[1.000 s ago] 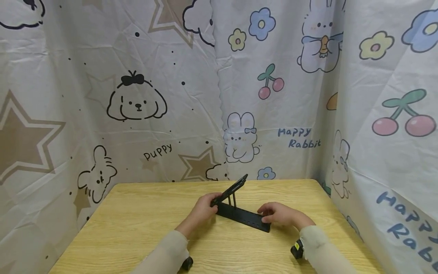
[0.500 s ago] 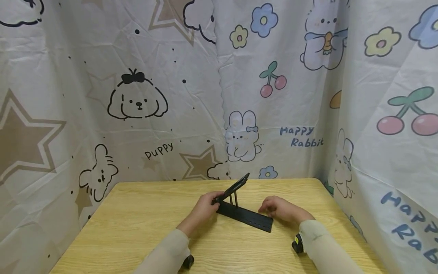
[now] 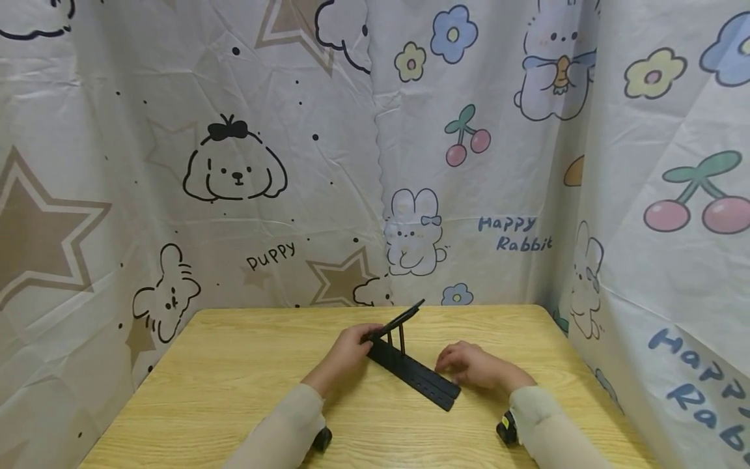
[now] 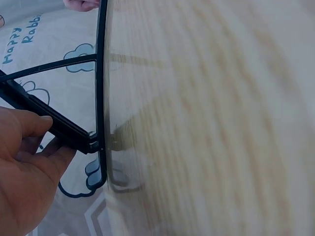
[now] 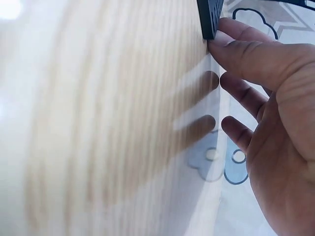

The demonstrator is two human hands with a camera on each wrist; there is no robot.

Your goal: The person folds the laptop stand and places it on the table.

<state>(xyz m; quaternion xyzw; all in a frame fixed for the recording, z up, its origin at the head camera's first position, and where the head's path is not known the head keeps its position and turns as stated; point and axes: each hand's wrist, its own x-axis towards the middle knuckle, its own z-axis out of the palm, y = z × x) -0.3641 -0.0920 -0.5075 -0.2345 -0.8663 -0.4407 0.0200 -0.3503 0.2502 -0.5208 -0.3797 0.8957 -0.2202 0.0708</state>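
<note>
A black folding stand rests on the table in the head view. Its long flat base runs towards the lower right, and a tilted upper panel is held up by thin struts. With thumb and fingers, my left hand grips the panel near the hinge end; the left wrist view shows this pinch on the panel edge. My right hand is beside the base's right end, fingers loosely bent. In the right wrist view, thumb and index finger lie against or very near the base's end; contact is unclear.
The wooden table has a pale wood grain. Printed curtains with cartoon puppies, rabbits, flowers and cherries enclose its back and sides. A small black device is strapped at the right cuff, with another at the left.
The stand's base has turned, its right end swinging towards me. My right hand came off that end, then moved slightly left beside it. My left hand keeps its grip at the hinge end.
</note>
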